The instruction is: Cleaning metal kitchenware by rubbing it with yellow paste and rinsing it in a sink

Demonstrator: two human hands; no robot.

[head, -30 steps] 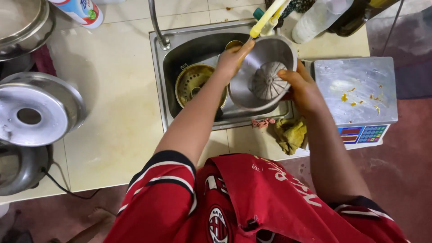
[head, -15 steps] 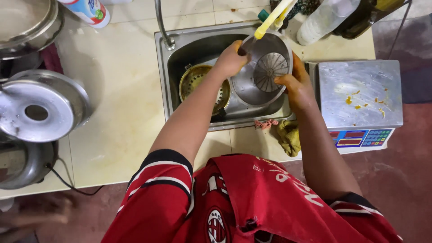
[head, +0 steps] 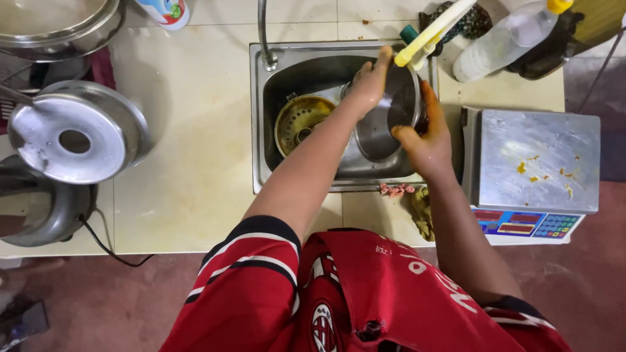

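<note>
A steel bowl (head: 389, 124) stands tipped on edge over the right half of the sink (head: 261, 130), its hollow now turned toward the person, where half a second earlier its ribbed underside faced up. That turn suggests the washing has moved from the outside of the bowl to the inside. The left hand (head: 370, 81) grips the rim at 11 o'clock, fingers curled over it; the right hand (head: 424, 140) clasps the rim at 4 o'clock. A brass strainer (head: 301, 120) lies in the basin at 9 o'clock from the bowl, unmoved. A yellow brush handle (head: 432, 31) crosses at 1 o'clock. A scale (head: 535, 163) sits at 3 o'clock, a round lid (head: 72, 140) far off at 9 o'clock.
</note>
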